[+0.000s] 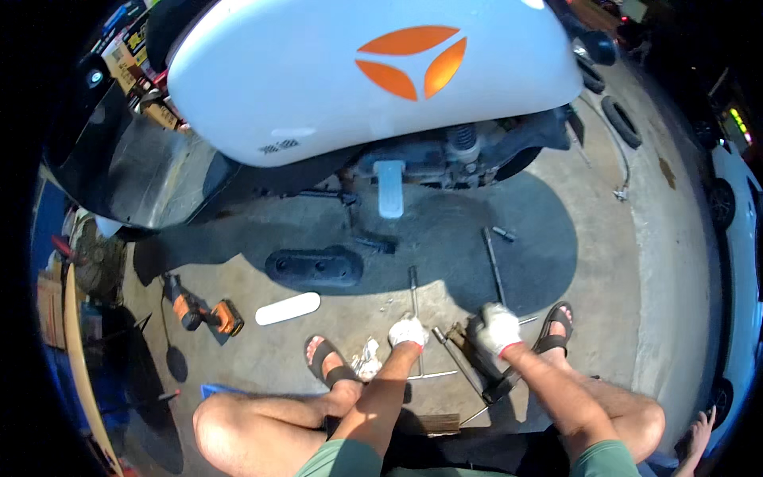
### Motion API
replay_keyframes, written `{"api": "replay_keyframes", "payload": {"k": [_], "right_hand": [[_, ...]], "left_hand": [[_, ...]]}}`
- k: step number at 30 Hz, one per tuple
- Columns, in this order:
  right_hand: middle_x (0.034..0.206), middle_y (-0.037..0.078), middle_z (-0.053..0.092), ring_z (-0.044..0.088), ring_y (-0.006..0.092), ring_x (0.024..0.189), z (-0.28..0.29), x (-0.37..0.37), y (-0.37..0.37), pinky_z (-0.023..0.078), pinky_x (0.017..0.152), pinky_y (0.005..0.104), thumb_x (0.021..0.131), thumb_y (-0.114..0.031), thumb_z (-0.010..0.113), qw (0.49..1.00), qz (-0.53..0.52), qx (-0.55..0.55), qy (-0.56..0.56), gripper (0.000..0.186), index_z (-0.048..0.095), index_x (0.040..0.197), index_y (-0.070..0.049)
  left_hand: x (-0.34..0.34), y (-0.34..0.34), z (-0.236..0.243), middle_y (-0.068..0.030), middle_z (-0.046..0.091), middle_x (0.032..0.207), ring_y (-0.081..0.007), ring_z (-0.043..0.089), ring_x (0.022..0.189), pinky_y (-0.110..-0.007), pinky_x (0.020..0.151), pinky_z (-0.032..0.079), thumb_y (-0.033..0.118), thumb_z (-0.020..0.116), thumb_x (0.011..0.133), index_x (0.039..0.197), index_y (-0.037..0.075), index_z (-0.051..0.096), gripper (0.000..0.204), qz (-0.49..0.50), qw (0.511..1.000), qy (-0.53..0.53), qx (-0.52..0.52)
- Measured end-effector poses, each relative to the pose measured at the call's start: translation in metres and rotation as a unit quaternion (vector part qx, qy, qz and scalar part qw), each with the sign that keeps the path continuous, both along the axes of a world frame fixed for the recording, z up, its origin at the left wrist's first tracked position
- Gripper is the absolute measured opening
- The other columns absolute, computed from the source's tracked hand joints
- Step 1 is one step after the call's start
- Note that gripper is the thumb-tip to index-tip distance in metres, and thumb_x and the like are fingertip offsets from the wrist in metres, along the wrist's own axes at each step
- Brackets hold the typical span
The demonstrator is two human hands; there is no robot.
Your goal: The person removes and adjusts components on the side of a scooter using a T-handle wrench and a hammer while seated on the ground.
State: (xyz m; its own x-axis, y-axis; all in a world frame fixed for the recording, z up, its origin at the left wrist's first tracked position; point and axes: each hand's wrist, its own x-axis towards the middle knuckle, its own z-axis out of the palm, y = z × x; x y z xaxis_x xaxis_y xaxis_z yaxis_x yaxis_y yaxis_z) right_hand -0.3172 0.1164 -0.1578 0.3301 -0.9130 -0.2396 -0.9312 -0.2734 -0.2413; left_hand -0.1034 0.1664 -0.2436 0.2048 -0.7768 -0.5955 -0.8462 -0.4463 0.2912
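My left hand, in a white work glove, is closed over the shaft of a T-handle socket wrench on the ground; its crossbar lies behind the wrist. My right hand, gloved too, has its fingers curled downward beside a dark, dirty metal part. Whether it grips that part or the long T-handle wrench under its fingertips cannot be made out. Another T-handle wrench lies slanted between my hands. A crumpled white rag sits left of my left wrist.
Ahead stands a scooter with a white side panel and a pale blue footpeg-like piece. An orange-black cordless drill, white oval cover and black oval cover lie left. A socket lies right. Another person's hand shows lower right.
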Motion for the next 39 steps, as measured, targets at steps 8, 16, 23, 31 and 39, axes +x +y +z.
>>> {"api": "replay_keyframes", "payload": {"k": [8,16,23,31,39], "right_hand": [[0.103,0.027,0.065,0.064,0.0422,0.098,-0.017,0.095,0.095,0.051,0.088,0.0469,0.086,-0.033,0.050,0.981,-0.007,0.190,-0.050,0.038,0.064,0.100,0.000],[0.084,0.024,0.068,0.067,0.0399,0.081,0.028,0.080,0.056,0.053,0.073,0.0493,0.088,-0.036,0.054,0.985,-0.034,0.139,-0.098,0.037,0.064,0.099,-0.002],[0.081,0.023,0.067,0.067,0.0394,0.080,0.088,0.090,0.042,0.052,0.072,0.0493,0.091,-0.037,0.053,0.979,-0.034,0.099,-0.173,0.037,0.063,0.100,-0.003],[0.081,0.021,0.068,0.066,0.0397,0.080,0.104,0.096,0.034,0.052,0.071,0.0491,0.090,-0.036,0.054,0.976,0.002,0.089,-0.200,0.035,0.062,0.098,-0.003],[0.082,0.022,0.068,0.066,0.0399,0.080,0.104,0.098,0.023,0.052,0.071,0.0489,0.090,-0.036,0.053,0.973,0.008,0.081,-0.214,0.035,0.062,0.097,-0.004]], "left_hand": [[0.011,-0.009,0.011,-0.0257,0.066,0.105,-0.0433,0.063,0.101,-0.049,0.089,0.050,0.027,0.052,0.086,0.110,0.003,0.060,0.035,0.155,0.985,0.068,-0.039],[0.005,-0.066,0.117,-0.0142,0.068,0.080,-0.0215,0.069,0.071,-0.035,0.056,0.057,0.010,0.058,0.088,0.100,-0.003,0.055,0.018,0.160,0.909,0.324,-0.207],[0.023,-0.090,0.167,-0.0108,0.063,0.075,-0.0196,0.065,0.059,-0.031,0.052,0.052,0.018,0.054,0.096,0.104,0.000,0.053,0.020,0.161,0.860,0.453,-0.171],[0.040,-0.088,0.187,-0.0113,0.066,0.076,-0.0187,0.066,0.058,-0.028,0.047,0.049,0.018,0.053,0.096,0.107,-0.001,0.053,0.022,0.193,0.855,0.441,-0.194],[0.040,-0.095,0.190,-0.0099,0.065,0.075,-0.0192,0.064,0.056,-0.029,0.048,0.051,0.022,0.055,0.097,0.099,0.000,0.054,0.022,0.216,0.855,0.423,-0.211]]}}
